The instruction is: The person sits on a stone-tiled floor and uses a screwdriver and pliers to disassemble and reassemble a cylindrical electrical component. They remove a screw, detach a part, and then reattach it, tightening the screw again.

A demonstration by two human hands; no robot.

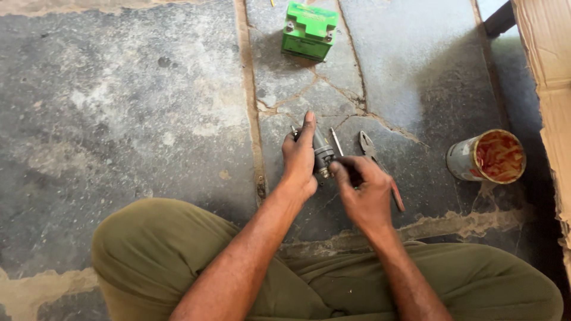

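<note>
Head view, nearest first: my knees in olive trousers (178,249), then my left hand (299,157) wrapped around a small grey cylindrical motor part (323,153) held just above the stone floor (119,119). My right hand (366,190) pinches at its near end. Pliers (372,148) lie just beside; a rusty tin can (488,156) sits to the right, a green battery (309,31) farthest

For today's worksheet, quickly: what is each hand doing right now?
Left hand: closed around a small grey motor part.
Right hand: fingertips pinching the same part's end.
</note>
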